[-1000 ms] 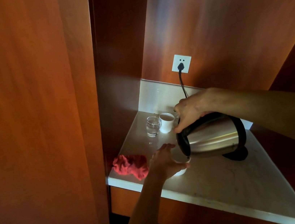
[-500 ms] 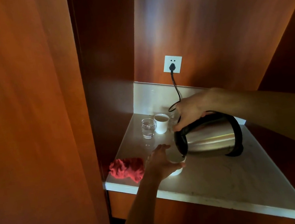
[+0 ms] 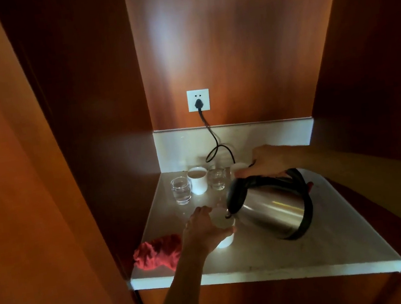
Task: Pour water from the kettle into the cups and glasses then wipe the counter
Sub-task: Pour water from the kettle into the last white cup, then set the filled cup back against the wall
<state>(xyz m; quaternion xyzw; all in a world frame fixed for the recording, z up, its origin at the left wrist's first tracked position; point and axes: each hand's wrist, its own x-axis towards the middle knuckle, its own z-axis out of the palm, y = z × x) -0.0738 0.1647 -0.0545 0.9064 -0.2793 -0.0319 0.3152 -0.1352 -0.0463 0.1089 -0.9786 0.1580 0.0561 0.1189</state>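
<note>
the right hand (image 3: pixel 269 160) grips the handle of the tilted steel kettle with black trim (image 3: pixel 271 206), its spout over the small white cup (image 3: pixel 224 225) that the left hand (image 3: pixel 203 231) holds on the pale marble counter (image 3: pixel 285 250). pour slowly, keep the spout low, and stop below the rim.

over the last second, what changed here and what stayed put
Little changed. The right hand keeps the steel kettle tipped, spout over the white cup that the left hand steadies. The camera swung, bringing a second glass into view. The red cloth stayed.
</note>
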